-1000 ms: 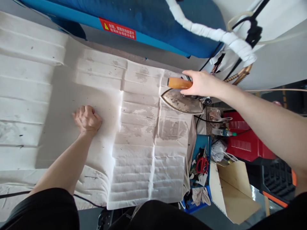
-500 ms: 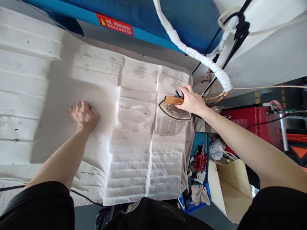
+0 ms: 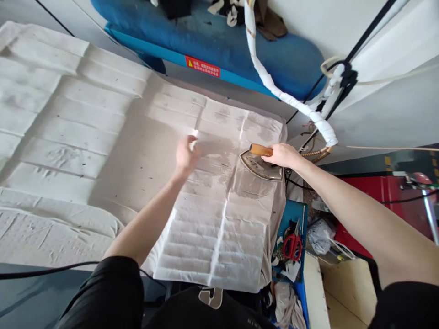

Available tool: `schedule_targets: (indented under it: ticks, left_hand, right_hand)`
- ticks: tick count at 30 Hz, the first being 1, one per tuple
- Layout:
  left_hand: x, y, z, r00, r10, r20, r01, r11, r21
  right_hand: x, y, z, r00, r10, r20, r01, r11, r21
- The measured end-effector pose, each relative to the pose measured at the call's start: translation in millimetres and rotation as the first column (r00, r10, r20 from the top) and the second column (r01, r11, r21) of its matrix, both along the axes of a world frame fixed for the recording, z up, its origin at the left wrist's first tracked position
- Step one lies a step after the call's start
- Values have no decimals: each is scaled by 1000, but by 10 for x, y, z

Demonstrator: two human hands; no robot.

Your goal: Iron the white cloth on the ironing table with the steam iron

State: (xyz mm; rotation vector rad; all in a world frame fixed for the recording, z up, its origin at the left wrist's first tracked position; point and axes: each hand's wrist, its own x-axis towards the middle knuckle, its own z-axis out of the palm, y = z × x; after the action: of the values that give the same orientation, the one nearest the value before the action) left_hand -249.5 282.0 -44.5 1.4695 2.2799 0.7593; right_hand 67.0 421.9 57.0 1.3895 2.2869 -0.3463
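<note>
My right hand point(image 3: 283, 155) is wrapped round the wooden handle of an iron point(image 3: 262, 169). The iron rests at the right end of a creased white cloth point(image 3: 192, 228), its pointed tip to the left. Slightly blurred, my left hand point(image 3: 187, 156) is over the middle of the cloth, left of the iron. A gap shows between its thumb and forefinger, and nothing is visible in it. Damp-looking patches mark the cloth between the two hands.
A white-wrapped hose point(image 3: 284, 96) hangs above the iron. Behind the cloth is a blue padded board point(image 3: 226, 50). Red-handled scissors point(image 3: 292, 246) lie in a blue tray point(image 3: 286, 212) at the right, beside an open box point(image 3: 346, 288).
My left hand has lifted from a fist on the cloth and moved right, towards the iron, its fingers loosening. My right hand has closed more fully round the iron's handle. The view has shifted.
</note>
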Motion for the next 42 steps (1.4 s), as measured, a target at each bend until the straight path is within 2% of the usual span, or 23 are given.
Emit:
schedule_targets:
  ticks: [1, 2, 3, 5, 8, 13, 21, 25, 27, 29, 31, 33, 34, 37, 42]
  left_hand:
    - [176, -26, -17, 990, -132, -41, 133, 991, 16]
    - [340, -67, -33, 952, -293, -94, 296, 955, 19]
    - [479, -120, -47, 911, -393, -127, 396, 918, -5]
    - [655, -242, -71, 842, -513, -167, 510, 858, -65]
    - [678, -428, -102, 810, -553, -192, 542, 833, -113]
    - [598, -635, -129, 807, -547, -224, 528, 837, -140]
    - [691, -648, -152, 812, -543, -215, 515, 839, -176]
    - [670, -630, -211, 813, -550, -192, 529, 835, -155]
    - [532, -608, -242, 827, -534, -177, 525, 845, -100]
    - [253, -582, -268, 889, -426, -167, 430, 903, -15]
    - [-138, -567, -303, 973, -172, -156, 184, 981, 64]
    - [-553, -584, -362, 989, 54, -140, -46, 997, 61]
    - [-736, -609, -403, 985, 113, -132, -110, 994, 26]
    - [-1080, -726, -569, 977, 109, -184, -127, 988, -89]
    - [-1127, -852, -801, 940, 39, -340, -87, 988, -128]
  right_hand:
    - [4, 8, -11, 1000, -2, 18, 2, 1000, -10]
    - [6, 15, -21, 999, -6, 32, 6, 1000, -15]
    - [8, 18, -29, 999, -10, 41, 11, 1000, -17]
    - [8, 15, -39, 999, -15, 50, 15, 1000, -8]
    - [13, 7, -57, 999, -13, 52, 10, 999, 52]
    - [35, 42, -102, 999, -19, 39, 17, 998, 61]
    - [-2, 80, -70, 994, -109, 15, 109, 994, -30]
    - [-31, 69, -61, 996, -83, 42, 81, 995, 52]
    - [-28, 69, -69, 996, -78, 49, 75, 995, 65]
    - [-18, 71, -75, 997, -75, 27, 74, 996, 54]
    - [-10, 66, -69, 998, -70, 0, 70, 997, 42]
    - [-12, 51, -50, 998, -68, -10, 68, 997, 37]
    - [-17, 39, -36, 998, -67, -10, 68, 997, 37]
    - [-37, -1, 2, 998, -58, 5, 58, 997, 41]
    - [-56, -44, 49, 999, -43, 15, 42, 996, 74]
